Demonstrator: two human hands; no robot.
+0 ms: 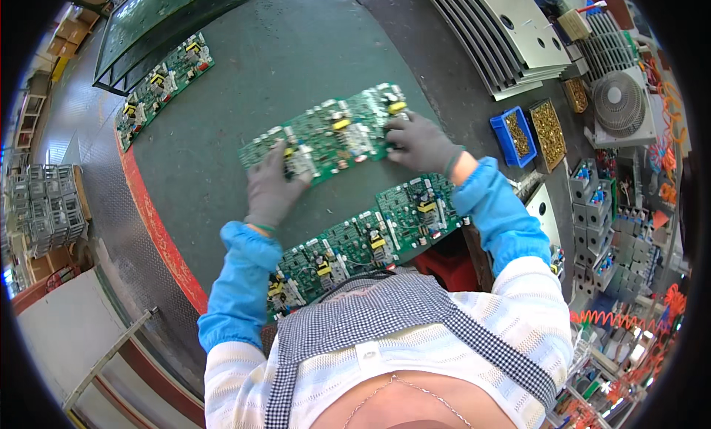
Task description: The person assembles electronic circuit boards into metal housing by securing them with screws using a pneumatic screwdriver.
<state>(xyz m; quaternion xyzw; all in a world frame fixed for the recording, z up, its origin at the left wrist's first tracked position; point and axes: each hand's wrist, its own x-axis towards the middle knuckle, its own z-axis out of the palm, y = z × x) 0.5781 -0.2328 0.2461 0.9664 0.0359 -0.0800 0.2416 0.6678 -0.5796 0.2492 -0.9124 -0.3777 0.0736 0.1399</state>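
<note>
Left hand, right hand: grip pinches one board near its ends; other boards lie untouched on tabletop.

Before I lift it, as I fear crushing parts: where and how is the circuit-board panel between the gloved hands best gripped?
Probably take the panel by the edges at both short ends, one hand from each side: it is long and flat, and raised parts crowd its top, so pressing from above seems risky. The left hand and right hand are near those ends.
</note>
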